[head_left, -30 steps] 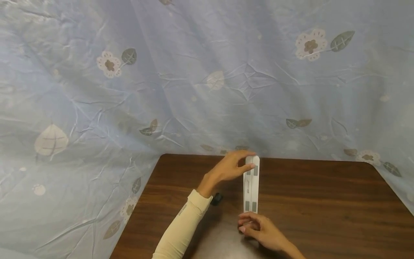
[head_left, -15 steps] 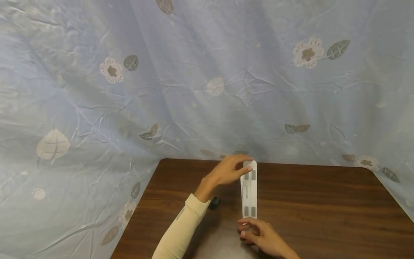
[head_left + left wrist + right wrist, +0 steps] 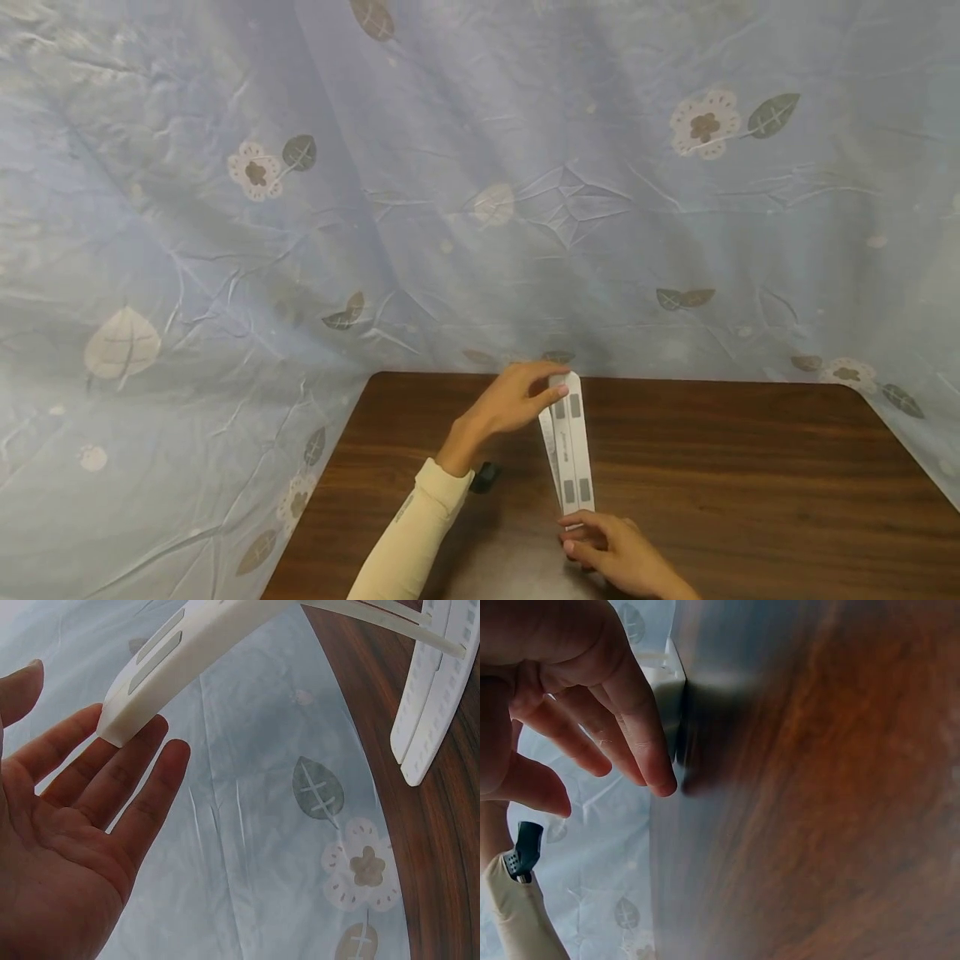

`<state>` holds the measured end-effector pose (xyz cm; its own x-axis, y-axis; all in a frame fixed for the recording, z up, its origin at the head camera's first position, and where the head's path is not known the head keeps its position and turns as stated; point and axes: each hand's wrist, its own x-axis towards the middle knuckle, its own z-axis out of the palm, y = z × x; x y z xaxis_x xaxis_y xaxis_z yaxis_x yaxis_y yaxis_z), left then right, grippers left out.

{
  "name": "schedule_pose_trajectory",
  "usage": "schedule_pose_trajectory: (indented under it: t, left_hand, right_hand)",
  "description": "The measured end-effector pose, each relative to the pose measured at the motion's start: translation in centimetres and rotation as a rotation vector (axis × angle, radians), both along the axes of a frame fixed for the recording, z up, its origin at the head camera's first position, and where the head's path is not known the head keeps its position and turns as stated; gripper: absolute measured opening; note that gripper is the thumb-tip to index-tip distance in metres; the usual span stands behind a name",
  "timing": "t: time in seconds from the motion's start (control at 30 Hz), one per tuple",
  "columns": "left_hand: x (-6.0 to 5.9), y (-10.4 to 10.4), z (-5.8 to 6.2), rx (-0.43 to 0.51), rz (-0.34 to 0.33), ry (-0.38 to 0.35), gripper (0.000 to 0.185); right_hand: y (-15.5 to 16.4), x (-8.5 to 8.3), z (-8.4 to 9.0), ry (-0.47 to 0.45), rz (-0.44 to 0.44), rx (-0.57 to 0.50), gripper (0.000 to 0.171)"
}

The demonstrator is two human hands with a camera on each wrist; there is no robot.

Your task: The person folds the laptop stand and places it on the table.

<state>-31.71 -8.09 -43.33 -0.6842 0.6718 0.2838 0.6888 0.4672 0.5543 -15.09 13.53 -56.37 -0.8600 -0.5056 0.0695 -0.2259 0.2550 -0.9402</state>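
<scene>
left hand [image 3: 79,832], fingers outstretched, touches the white stand [image 3: 199,649]

Left hand [image 3: 516,400] farther out, fingers extended, thumb apart. Right hand [image 3: 624,552] nearer the body, fingers loosely bent, thumb separate.

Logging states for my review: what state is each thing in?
White stand: partly unfolded, upper piece raised off the lower piece.
Left hand: fingers extended, touching the stand's far end.
Right hand: fingers loosely bent at the stand's near end.
Patterned sheet: hanging, wrinkled.
Left sleeve: covering the forearm.
</scene>
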Motion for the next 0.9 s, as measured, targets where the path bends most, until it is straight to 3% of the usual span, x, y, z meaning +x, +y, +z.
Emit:
schedule_pose_trajectory:
  t: [0.53,0.9]
  left_hand:
    - [0.7,-1.9,-0.4,0.031,0.042,0.016,0.046]
    - [1.2,-2.7,-0.6,0.079,0.068,0.007,0.045]
  right_hand:
    - [0.6,0.4,0.1,-0.023,-0.026,-0.015,0.038]
    - [1.2,0.4,0.7,0.016,-0.053,0.105,0.039]
